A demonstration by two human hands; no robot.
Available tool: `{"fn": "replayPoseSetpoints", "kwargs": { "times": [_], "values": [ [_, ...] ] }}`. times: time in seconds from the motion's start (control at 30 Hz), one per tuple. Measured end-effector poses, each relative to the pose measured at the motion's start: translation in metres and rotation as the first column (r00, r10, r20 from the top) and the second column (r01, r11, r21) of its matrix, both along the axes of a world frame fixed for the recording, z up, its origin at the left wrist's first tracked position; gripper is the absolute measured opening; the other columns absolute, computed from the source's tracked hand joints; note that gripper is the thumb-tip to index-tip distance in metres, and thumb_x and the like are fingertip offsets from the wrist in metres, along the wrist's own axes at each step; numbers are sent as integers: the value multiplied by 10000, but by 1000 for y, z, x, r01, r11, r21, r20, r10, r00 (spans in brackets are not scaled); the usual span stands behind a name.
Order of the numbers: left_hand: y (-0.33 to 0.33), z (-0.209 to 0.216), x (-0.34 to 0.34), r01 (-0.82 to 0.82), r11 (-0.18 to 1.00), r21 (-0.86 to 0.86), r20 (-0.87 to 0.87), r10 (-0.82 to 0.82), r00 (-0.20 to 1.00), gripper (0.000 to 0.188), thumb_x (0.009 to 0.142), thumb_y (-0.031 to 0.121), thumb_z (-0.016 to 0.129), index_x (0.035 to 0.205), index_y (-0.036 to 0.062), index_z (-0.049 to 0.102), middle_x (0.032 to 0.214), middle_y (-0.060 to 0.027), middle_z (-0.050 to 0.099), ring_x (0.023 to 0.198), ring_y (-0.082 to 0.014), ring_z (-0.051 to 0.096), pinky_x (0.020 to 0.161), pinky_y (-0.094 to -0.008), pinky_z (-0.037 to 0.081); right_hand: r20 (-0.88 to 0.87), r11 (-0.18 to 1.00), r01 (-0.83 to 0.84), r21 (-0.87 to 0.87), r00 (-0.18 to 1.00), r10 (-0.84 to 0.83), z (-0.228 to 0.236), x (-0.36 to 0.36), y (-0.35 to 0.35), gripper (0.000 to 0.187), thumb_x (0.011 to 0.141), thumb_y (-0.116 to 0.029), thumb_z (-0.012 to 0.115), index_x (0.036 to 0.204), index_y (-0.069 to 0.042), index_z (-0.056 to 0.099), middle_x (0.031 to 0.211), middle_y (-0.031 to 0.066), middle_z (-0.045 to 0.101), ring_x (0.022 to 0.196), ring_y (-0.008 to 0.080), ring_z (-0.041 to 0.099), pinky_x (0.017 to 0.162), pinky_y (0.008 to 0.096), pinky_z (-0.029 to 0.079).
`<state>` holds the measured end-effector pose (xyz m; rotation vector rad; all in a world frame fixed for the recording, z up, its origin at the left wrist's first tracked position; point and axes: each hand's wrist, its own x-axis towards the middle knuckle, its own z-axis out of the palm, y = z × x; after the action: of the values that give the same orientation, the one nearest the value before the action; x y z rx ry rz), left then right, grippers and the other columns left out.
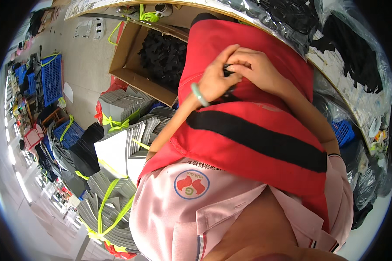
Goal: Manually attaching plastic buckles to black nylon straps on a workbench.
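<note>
Over my lap, on the red apron (200, 48), my two hands meet with fingers bent inward. A small black piece (227, 69) shows between them, mostly covered by fingers. My left hand (215, 79), with a pale green bangle (199, 94) at its wrist, is closed on it. My right hand (256, 65) presses its fingers against the same piece from the other side. More black material (231, 91) pokes out below my left hand; its exact kind is too hidden to tell.
Left of my lap stands an open cardboard box (130, 78) of small black pieces. Stacks of grey sheets (122, 148) tied with yellow-green strips lie nearer. A worktable edge (335, 82) curves along the far right, bearing black pieces (357, 52) and plastic bags. Blue crates (52, 78) stand far left.
</note>
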<state>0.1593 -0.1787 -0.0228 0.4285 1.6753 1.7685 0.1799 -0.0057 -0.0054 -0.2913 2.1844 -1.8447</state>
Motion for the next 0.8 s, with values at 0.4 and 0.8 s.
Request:
{"fn": "replayPoseSetpoints", "kwargs": {
  "times": [0.4, 0.8],
  "values": [
    [23, 14, -22, -19, 993, -113, -357, -22, 934, 291, 802, -49, 673, 1084, 19, 672, 766, -24, 598, 675, -86, 554, 603, -206, 443, 638, 671, 497, -550, 768, -45, -20, 21, 35, 216, 971, -236, 536, 1044, -42, 596, 850, 14, 603, 705, 66, 542, 642, 213, 449],
    [36, -4, -27, -39, 995, 91, 476, -9, 879, 187, 900, 132, 634, 1032, 1, 657, 689, -60, 611, 519, -99, 542, 423, -207, 442, -483, 483, 804, 347, 595, -643, 6, 15, 179, 229, 802, -157, 688, 1006, -61, 649, 906, 94, 626, 732, 234, 608, 690, 327, 507]
  ]
}}
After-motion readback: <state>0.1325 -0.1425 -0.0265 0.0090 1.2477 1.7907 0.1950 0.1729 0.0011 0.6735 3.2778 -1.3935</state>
